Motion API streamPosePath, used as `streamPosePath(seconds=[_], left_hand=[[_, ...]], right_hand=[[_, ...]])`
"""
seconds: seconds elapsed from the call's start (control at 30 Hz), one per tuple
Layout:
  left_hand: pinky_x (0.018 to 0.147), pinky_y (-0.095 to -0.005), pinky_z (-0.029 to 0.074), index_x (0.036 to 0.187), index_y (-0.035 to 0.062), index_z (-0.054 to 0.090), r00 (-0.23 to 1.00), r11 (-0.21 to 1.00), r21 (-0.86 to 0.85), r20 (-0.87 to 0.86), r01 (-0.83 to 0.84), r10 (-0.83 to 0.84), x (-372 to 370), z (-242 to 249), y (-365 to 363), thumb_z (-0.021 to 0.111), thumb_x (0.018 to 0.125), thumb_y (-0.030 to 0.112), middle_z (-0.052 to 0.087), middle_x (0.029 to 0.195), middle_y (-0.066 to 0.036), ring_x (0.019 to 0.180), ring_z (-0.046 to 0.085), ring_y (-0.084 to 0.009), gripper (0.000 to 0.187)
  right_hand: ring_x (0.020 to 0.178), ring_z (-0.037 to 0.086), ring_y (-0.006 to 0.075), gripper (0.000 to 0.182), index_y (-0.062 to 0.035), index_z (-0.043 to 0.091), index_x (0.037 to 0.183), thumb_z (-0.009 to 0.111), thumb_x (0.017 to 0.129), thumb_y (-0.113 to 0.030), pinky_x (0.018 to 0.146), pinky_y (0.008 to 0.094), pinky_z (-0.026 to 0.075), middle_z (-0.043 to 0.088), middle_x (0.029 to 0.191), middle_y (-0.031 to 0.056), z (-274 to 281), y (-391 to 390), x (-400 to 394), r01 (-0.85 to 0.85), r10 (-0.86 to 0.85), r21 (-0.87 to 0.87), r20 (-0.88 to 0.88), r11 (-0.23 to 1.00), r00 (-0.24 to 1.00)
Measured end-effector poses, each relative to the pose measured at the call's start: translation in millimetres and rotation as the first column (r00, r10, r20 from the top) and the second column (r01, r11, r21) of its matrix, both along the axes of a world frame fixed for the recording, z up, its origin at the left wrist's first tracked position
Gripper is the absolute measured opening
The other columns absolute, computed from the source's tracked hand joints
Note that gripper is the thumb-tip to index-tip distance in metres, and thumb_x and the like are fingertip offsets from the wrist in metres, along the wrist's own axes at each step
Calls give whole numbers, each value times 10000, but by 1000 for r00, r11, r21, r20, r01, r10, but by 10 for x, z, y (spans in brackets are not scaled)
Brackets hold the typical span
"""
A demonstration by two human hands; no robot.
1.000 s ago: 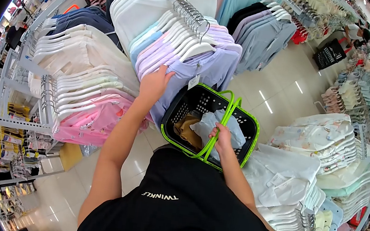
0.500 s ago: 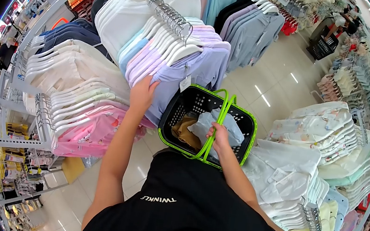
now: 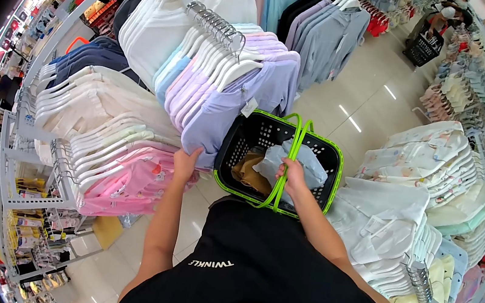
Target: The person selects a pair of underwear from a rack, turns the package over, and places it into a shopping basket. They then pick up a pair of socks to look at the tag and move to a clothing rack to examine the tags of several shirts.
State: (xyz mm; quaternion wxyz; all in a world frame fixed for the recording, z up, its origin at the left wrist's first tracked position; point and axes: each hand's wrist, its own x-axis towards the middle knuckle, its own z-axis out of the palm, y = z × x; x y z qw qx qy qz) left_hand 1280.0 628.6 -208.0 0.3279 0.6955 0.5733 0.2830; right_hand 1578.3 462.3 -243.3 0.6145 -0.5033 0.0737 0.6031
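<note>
My left hand [image 3: 185,161] pinches the lower edge of a lavender shirt [image 3: 215,118], the front one on a rack of white hangers. A paper tag [image 3: 249,107] hangs from that shirt beside the basket rim. Closed round the green handles [image 3: 292,158] is my right hand [image 3: 294,178], holding a black shopping basket [image 3: 234,135] with a green rim against my front. Inside the basket lie a brown cloth item [image 3: 250,174] and a pale blue-grey one [image 3: 274,163], both crumpled.
Pink printed clothes [image 3: 128,180] hang at left, below cream garments [image 3: 99,102]. On the right are racks of white shirts [image 3: 378,215] and printed tops [image 3: 418,144]. A tiled aisle [image 3: 357,96] runs ahead, where another person [image 3: 440,23] stands by a black basket [image 3: 422,49].
My left hand has slid down from the lavender shirt's shoulder to its lower edge. The basket stays in my right hand, shifted slightly right in view.
</note>
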Motion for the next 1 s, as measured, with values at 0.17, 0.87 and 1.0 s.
streamPosePath(seconds=[0.17, 0.87, 1.0], left_hand=[[613, -421, 492, 871, -74, 658, 989, 914, -403, -145, -52, -8, -448, -737, -207, 718, 803, 336, 648, 732, -260, 670, 658, -383, 420], [808, -488, 484, 1083, -10, 602, 751, 906, -422, -596, 9, -285, -1102, -1361, -760, 642, 815, 354, 642, 1011, -251, 957, 616, -417, 454], [782, -424, 471, 1068, -27, 586, 980, 996, -83, -191, 42, -57, -402, -348, -460, 705, 798, 271, 635, 949, -211, 884, 611, -364, 419]], right_hand=[[504, 449, 152, 158, -85, 431, 913, 574, 857, -121, 479, 328, 433, 461, 644, 40, 45, 17, -23, 3, -3, -7, -11, 1000, 1000], [508, 445, 151, 152, -92, 429, 902, 572, 859, -121, 485, 325, 429, 448, 642, 32, 44, 7, -46, 6, -6, -1, -18, 1000, 1000], [508, 444, 151, 151, -92, 429, 900, 571, 858, -122, 485, 326, 429, 447, 639, 33, -9, -5, -36, 11, -11, 0, -13, 1000, 1000]])
